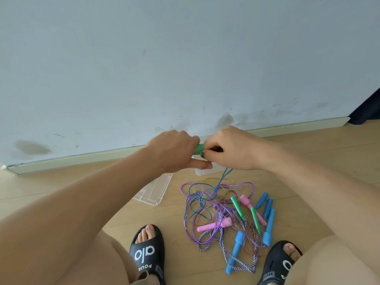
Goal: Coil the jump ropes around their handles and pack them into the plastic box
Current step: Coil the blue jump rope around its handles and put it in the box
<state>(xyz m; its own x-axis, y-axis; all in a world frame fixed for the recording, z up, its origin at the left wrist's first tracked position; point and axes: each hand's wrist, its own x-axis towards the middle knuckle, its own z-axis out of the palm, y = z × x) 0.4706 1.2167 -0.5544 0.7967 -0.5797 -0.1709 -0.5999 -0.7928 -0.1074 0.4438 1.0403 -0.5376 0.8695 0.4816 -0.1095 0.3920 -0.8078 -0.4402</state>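
Your left hand point(174, 150) is curled round a green handle point(199, 149), held up in front of the wall point(185, 58). Your right hand point(230, 150) pinches the blue rope point(223, 177) at the handle's end; the rope trails down to the pile point(226, 217) on the floor point(102, 188). This looks like the start of the first coil, since no wound rope shows on the handle. The pile between your sandals point(148, 254) is a loose tangle of purple, blue and braided ropes with pink, green and blue handles, none coiled. The clear box point(156, 192) lies on the floor below your left hand, just beside the pile; nothing shows in the part that is visible. Nearly all the coiling and packing appears left to do.
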